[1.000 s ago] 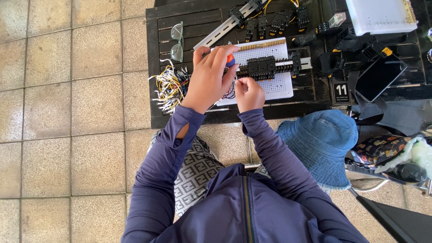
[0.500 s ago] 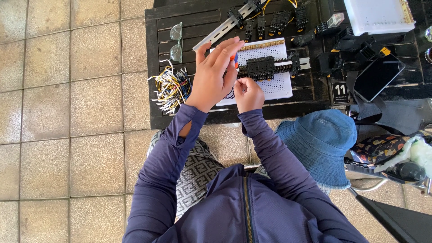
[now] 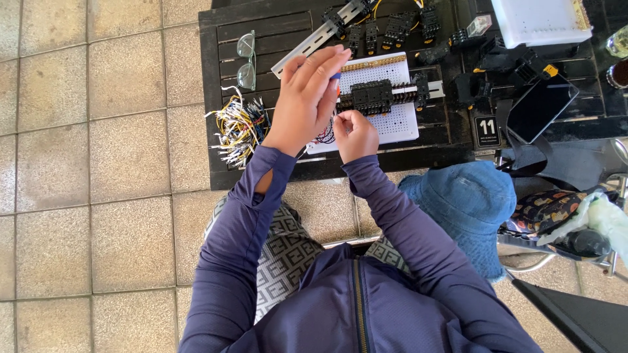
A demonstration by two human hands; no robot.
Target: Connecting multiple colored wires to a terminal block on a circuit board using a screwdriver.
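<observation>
My left hand [image 3: 307, 101] is raised over the white perforated board [image 3: 399, 121] and grips a blue-handled tool [image 3: 335, 77], mostly hidden by the fingers. My right hand [image 3: 356, 133] is closed by the board's near edge, pinching thin dark and red wires [image 3: 325, 135]. A row of black terminal blocks [image 3: 373, 96] sits on a rail across the board.
The dark slatted table [image 3: 261, 29] carries a bundle of yellow and white wires [image 3: 237, 127], clear safety glasses [image 3: 246, 59], a metal rail [image 3: 307, 46], loose black blocks [image 3: 399, 26], a phone [image 3: 541, 108] and a white tray [image 3: 540, 19]. A blue hat [image 3: 468, 202] lies at my right.
My left hand has shifted slightly with the tool, its fingers stretching out more. My right hand stays at the wires.
</observation>
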